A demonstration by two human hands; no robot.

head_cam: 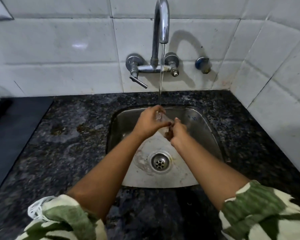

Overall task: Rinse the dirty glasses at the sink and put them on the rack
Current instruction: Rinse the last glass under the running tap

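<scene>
Clear glass [160, 118] under running tap [161, 19], left hand [149, 123] grip clasping it, right hand [177, 134] grip pinching its base

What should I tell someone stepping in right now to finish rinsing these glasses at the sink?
Left hand: gripping a clear glass under the running stream from the tap, over the sink.
Right hand: at the glass's lower end, seemingly rubbing it; brownish residue shows there.
Done: rinsing of this glass is under way.
Left: finish the rinse, put the glass on the rack. No rack or other glasses are in view.
</scene>
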